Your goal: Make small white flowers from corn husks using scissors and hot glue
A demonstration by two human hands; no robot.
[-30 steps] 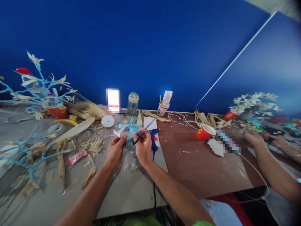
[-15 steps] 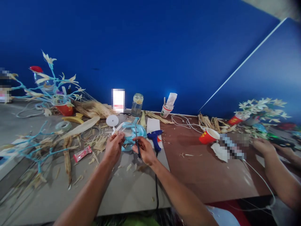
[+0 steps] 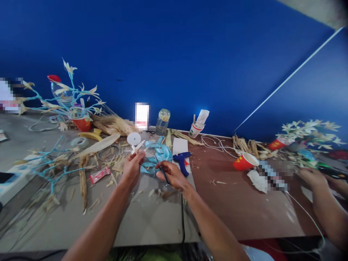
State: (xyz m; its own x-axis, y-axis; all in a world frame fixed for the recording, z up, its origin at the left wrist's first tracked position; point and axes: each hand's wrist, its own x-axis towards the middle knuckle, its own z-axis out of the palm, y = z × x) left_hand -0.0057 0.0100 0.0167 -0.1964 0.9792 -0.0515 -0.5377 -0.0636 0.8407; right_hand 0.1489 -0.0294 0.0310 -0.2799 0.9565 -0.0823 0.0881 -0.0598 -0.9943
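Observation:
My left hand [image 3: 132,167] pinches a small pale flower [image 3: 136,149], its pointed petals standing up past the fingertips. They look like dried corn husk. My right hand [image 3: 172,175] is closed around a slim dark tool [image 3: 164,175], whose thin tip points up and left, apart from the flower; its exact kind is unclear. Just behind both hands lies a loose heap of light blue ribbon [image 3: 160,150]. A blue glue gun [image 3: 182,162] rests to the right of it, beside a white card [image 3: 179,144]. Beyond my left hand is a white spool [image 3: 134,138].
Husk scraps [image 3: 118,163], a red-wrapped packet [image 3: 99,175] and blue-wrapped branches [image 3: 51,170] cover the left side. Red cups [image 3: 81,124] hold flowers. A glass jar [image 3: 162,123] stands by the wall. At right are a tipped red cup [image 3: 246,161] and another person's hand [image 3: 311,177].
The view has swung slightly left, so things appear shifted right. The tool in my right hand has tilted further left. The flower's petals now show more clearly above my left fingers.

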